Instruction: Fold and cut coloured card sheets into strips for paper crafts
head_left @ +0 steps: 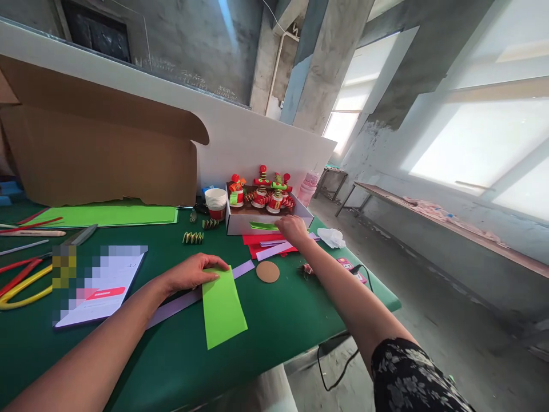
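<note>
My left hand (193, 273) pinches the top edge of a light green paper sheet (225, 312), thumb in front. The sheet lies over a purple paper strip (175, 307) on the green table. Farther off, my right hand (294, 229) is closed at the front of a white box (238, 225), on a narrow green paper strip (262, 226) that shows on both sides of it. Its fingertips are partly hidden. Red paper (251, 245) and more purple strips (274, 250) lie just below that hand. A round brown cardboard disc (268, 272) rests between my hands.
Paper-cup figures (274, 201) stand in the box. White cups (215, 200) and folded paper springs (193, 237) sit left of it. Scissors (32, 274), a phone-like device (103, 286) and green sheets (111, 216) occupy the left. Crumpled tissue (331, 237) and a cable (364, 272) lie right.
</note>
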A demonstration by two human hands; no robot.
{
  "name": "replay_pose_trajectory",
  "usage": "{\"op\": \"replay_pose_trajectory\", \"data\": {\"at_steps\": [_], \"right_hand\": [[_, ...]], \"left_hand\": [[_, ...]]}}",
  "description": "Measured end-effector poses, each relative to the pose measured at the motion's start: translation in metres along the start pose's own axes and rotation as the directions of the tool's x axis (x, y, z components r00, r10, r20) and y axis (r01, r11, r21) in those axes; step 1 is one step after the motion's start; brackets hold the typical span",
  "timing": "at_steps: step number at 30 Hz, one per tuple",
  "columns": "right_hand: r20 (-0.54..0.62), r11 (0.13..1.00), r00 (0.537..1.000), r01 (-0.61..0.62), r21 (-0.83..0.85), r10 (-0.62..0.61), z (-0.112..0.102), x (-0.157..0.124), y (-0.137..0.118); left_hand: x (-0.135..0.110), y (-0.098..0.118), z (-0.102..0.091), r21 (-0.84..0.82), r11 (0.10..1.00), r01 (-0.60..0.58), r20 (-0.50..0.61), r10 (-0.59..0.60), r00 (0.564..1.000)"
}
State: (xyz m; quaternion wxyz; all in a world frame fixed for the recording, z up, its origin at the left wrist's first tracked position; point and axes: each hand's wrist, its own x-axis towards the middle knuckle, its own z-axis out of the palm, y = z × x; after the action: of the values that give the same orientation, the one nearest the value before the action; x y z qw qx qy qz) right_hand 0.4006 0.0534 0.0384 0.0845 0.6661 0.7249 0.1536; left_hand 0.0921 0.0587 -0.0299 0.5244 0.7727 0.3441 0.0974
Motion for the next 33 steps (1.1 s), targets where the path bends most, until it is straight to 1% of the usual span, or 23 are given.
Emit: {"op": "replay_pose_trajectory", "data": {"at_steps": [5,8,12,16,20,23,26,33], "right_hand": [[0.038,0.999,0.998,-0.046,0.018,0.045,0.010,-0.013,0.011],[0.078,0.998,0.997,-0.025,0.063,0.020,0.017,-0.017,0.015],[0.072,0.982,0.989,0.117,0.151,-0.129,0.018,-0.025,0.013],[0.060,0.938,0.954,0.275,0.211,-0.293,0.017,-0.032,0.003],[0.055,0.910,0.922,0.365,0.198,-0.382,0.021,-0.034,-0.006],[0.064,0.910,0.918,0.377,0.174,-0.393,0.022,-0.033,-0.010],[0.071,0.916,0.921,0.368,0.158,-0.383,0.017,-0.031,-0.009],[0.016,0.959,0.965,0.260,0.116,-0.264,-0.015,-0.026,0.012]], "left_hand": [[0.000,-0.001,0.001,0.003,1.000,-0.003,-0.001,0.003,1.000],[-0.001,0.000,0.001,0.006,1.000,0.000,-0.001,0.000,1.000],[-0.001,0.001,0.000,0.008,1.000,0.003,-0.003,-0.003,1.000],[-0.001,0.001,0.000,0.007,1.000,0.002,0.000,-0.002,1.000],[-0.001,0.001,0.000,0.010,1.000,0.000,-0.004,0.000,1.000],[-0.001,0.001,0.000,0.013,1.000,0.004,-0.006,-0.004,1.000],[-0.001,0.001,0.000,0.016,1.000,0.004,-0.008,-0.003,1.000],[-0.003,0.005,-0.001,0.028,0.999,0.026,0.009,-0.026,1.000]]}}
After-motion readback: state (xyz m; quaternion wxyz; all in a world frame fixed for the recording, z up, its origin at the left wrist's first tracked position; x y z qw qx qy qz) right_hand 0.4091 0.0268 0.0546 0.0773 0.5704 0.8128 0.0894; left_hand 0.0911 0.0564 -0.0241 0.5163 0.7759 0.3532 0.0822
